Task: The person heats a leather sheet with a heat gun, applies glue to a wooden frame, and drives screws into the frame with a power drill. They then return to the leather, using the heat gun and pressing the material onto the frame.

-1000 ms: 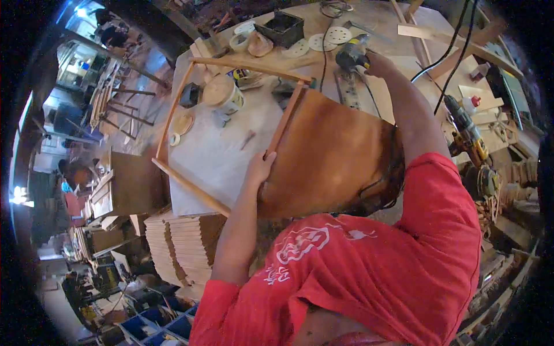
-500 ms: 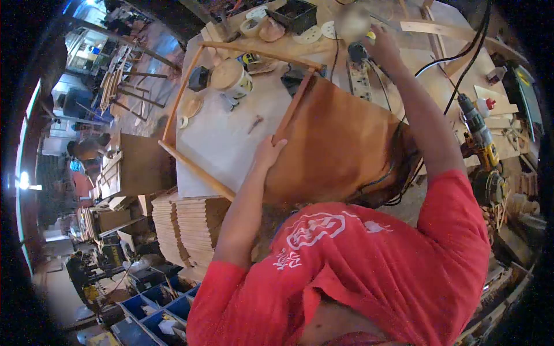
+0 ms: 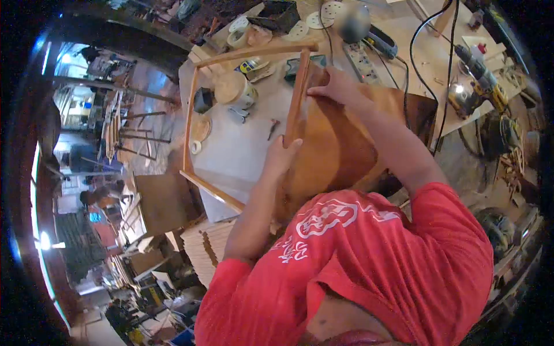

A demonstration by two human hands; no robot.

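Observation:
A wooden frame with slim orange-brown rails and a broad curved brown panel lies tilted across the worktable. My left hand is wrapped round the lower part of its middle rail, thumb on top. Farther up the same rail, my right hand rests against the upper part of the panel. Its thumb and forefinger are spread, and the other fingers are partly hidden. A small dark tool lies on the tabletop inside the frame.
Behind the frame stand a tub, a black crate and sanding discs. A power strip and hanging cables are at the back right, near a drill. A co-worker is at far left.
My right hand has come back from the far side of the table to the panel beside the rail. My left hand keeps its grip. The view has turned slightly.

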